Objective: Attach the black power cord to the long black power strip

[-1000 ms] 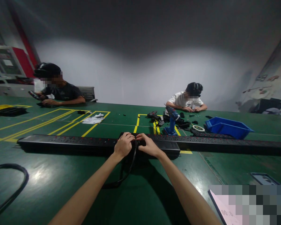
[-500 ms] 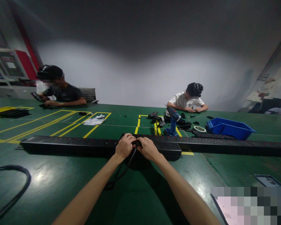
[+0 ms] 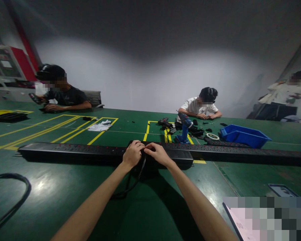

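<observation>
A long black power strip with rows of sockets and small red marks lies across the green bench in front of me. At its right part both my hands meet. My left hand is closed at the upper end of a thin black cable, which hangs down toward the bench top. Thumb and index finger of my right hand come together by the left fingertips in a pinch. Whatever sits between those fingertips is too small and dark to make out. Beneath my hands is a dark part, mostly hidden.
Another long black strip extends right. Behind it stand a blue cordless drill and a blue bin, near loose black parts. A thick cable loop lies left. Two people sit opposite; another person stands at far right.
My right hand's fingers have lifted and shifted from around the cable's top to a pinch beside the left fingertips. The left hand stays nearly in place. The view has tilted slightly.
</observation>
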Demonstrator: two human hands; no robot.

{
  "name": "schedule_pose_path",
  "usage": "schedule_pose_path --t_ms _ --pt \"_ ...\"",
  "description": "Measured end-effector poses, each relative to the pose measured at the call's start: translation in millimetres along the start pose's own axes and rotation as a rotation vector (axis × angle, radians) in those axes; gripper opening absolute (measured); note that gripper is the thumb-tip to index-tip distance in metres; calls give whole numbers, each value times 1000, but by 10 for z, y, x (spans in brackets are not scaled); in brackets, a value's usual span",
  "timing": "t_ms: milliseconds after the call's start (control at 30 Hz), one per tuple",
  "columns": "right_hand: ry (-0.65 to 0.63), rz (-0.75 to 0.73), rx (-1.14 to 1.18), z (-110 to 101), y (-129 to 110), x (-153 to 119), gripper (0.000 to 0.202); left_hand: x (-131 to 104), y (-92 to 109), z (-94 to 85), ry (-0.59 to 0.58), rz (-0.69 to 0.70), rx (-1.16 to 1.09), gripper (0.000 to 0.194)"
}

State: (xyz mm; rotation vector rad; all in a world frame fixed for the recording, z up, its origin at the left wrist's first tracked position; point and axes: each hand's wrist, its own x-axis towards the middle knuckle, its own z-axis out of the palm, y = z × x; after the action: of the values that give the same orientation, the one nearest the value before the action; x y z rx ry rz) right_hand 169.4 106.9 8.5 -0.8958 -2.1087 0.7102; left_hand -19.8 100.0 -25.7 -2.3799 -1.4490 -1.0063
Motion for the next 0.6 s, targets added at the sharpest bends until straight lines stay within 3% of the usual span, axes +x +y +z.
schedule_pose_path --t_ms 367,500,600 --pt "-25 -82 -28 -49 -29 -81 22 -1 -15 36 18 -8 8 40" --pt "-101 -122 -64 -82 -25 -91 42 -7 -21 50 22 -15 -4 41" --pt "-76 -119 -168 -43 -27 -109 52 -9 -23 55 4 -18 -10 41"
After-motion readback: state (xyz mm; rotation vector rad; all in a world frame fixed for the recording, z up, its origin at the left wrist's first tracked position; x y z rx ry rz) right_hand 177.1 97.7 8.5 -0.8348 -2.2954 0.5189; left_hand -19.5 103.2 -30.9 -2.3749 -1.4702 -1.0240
